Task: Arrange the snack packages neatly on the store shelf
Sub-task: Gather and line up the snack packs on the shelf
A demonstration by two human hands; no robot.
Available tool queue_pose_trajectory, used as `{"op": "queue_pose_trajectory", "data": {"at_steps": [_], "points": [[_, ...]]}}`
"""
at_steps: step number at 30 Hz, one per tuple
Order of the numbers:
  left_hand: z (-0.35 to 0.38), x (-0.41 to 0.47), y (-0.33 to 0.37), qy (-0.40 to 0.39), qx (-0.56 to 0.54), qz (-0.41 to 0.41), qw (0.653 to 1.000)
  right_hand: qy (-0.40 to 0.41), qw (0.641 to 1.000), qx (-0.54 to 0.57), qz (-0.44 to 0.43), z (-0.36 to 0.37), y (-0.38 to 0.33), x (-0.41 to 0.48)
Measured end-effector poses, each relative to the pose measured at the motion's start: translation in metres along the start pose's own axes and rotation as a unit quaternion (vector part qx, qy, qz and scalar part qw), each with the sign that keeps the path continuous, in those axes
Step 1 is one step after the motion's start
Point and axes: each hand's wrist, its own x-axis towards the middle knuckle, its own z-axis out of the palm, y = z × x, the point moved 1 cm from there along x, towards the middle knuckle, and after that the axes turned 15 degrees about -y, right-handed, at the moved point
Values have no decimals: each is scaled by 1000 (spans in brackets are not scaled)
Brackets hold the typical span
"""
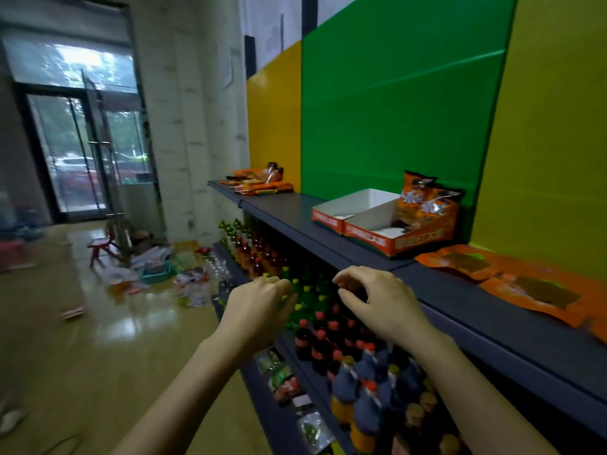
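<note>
1. Your left hand (pixel 259 307) and right hand (pixel 381 303) are raised side by side in front of the shelf (pixel 295 210). There is a gap between them, and the fingers are loosely curled and hold nothing.
2. Your left fingertips overlap the yellow bottle caps below. With the blur, you cannot tell whether they touch.
3. Flat orange snack packages (pixel 538 292) lie on the top shelf to your right, below the yellow wall panel, with their edges overlapping.
4. Just left of them sits an open orange-and-white display box (pixel 364 236). A few upright packets (pixel 423 198) stand in its back right corner.
5. A loose pile of packets (pixel 259 183) lies at the shelf's far end.
6. Bottles (pixel 315 343) fill the tier beneath your hands.
</note>
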Motion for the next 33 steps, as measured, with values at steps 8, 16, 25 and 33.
{"op": "queue_pose_trajectory", "data": {"at_steps": [8, 16, 25, 33], "points": [[26, 21, -139, -31, -33, -53, 998, -20, 1000, 6, -6, 56, -52, 138], [75, 85, -261, -39, -32, -107, 993, -21, 1000, -10, -4, 95, -61, 291], [129, 221, -402, -60, -16, -96, 993, -14, 1000, 4, 5, 132, -49, 500], [174, 313, -520, -82, -5, -86, 993, -9, 999, 19, 48, 164, -38, 648]]}}
